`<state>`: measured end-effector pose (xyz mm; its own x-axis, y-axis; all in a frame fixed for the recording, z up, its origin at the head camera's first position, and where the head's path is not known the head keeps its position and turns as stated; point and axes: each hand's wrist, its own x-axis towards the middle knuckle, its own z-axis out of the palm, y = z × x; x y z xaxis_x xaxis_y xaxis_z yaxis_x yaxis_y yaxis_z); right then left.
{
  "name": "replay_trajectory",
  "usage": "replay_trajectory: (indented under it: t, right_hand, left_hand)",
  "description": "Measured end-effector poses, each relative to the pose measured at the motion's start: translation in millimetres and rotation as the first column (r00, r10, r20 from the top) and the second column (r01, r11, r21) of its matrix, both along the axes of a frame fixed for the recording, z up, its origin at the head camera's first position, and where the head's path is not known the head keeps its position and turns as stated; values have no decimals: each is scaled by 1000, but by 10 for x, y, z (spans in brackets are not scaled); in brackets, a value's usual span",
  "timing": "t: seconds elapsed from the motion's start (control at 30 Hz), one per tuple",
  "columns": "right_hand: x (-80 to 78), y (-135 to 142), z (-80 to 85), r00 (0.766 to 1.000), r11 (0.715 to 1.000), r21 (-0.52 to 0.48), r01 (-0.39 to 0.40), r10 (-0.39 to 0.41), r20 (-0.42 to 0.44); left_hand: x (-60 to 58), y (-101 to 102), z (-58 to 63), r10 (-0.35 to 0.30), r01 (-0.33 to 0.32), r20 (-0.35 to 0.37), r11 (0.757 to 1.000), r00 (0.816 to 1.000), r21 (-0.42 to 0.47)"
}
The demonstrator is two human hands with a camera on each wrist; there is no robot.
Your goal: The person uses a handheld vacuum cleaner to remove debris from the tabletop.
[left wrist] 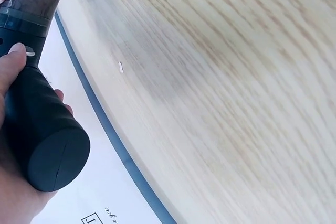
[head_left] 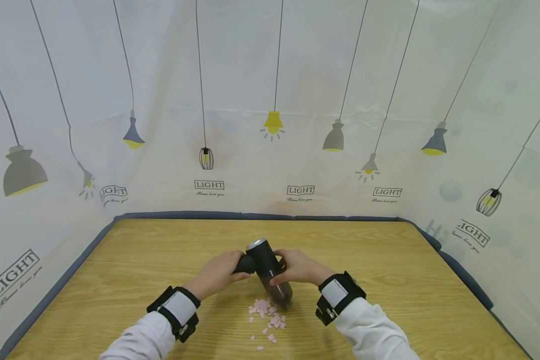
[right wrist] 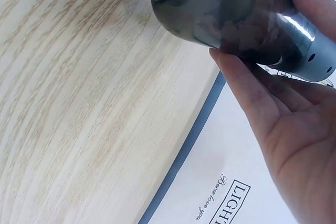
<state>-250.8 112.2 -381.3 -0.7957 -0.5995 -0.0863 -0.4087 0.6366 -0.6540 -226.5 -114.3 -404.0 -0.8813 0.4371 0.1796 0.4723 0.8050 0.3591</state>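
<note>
A black handheld vacuum cleaner [head_left: 263, 257] slants over the table, its smoky clear nozzle end pointing down toward the person. My left hand [head_left: 220, 272] grips the handle [left wrist: 44, 124], with the thumb [left wrist: 13, 66] at a small switch near the body in the left wrist view. Around the clear dust cup [right wrist: 226, 19] my right hand [head_left: 299, 266] holds on, thumb on one side and fingers on the other. Pale bits show through the cup's dark wall. Small pink paper scraps [head_left: 276, 320] lie in a loose pile right beside the nozzle.
The wood-grain table [head_left: 162, 250] has a dark blue edge strip [head_left: 207, 215] at the back and sides. Behind it hangs a white curtain [head_left: 243, 65] printed with lamps. One stray scrap [left wrist: 121, 67] lies apart on the table.
</note>
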Motion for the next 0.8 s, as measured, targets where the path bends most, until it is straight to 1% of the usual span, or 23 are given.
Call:
replay_trajectory:
  t: [0.13,0.23,0.4,0.63,0.73,0.8]
  right_hand:
    - [17,-23,2,1000,1000,7,-2,2,6]
    - [24,-44,-5,1000,1000,11,-3,3,8]
    - [18,-84,-14,1000,1000,3,3,-3,9]
    - [-2,-134,15,1000,1000,-1,15,-15,28]
    - [-3,-161,28,999,1000,-22,19,-18,34]
    - [-5,-179,24,1000,999,-36,15,-14,22]
  left_hand:
    - [9,-33,-13,-13,13,-9,1000,1000,2]
    - [14,-55,-18,-12,12,2,1000,1000,3]
    - [18,-90,-11,17,-18,16,1000,1000,12]
    - [27,-139,16,38,-38,-10,999,999,24]
    - [24,-165,30,53,-52,-24,998,998,29]
    - [19,-184,39,65,-64,-40,998,997,29]
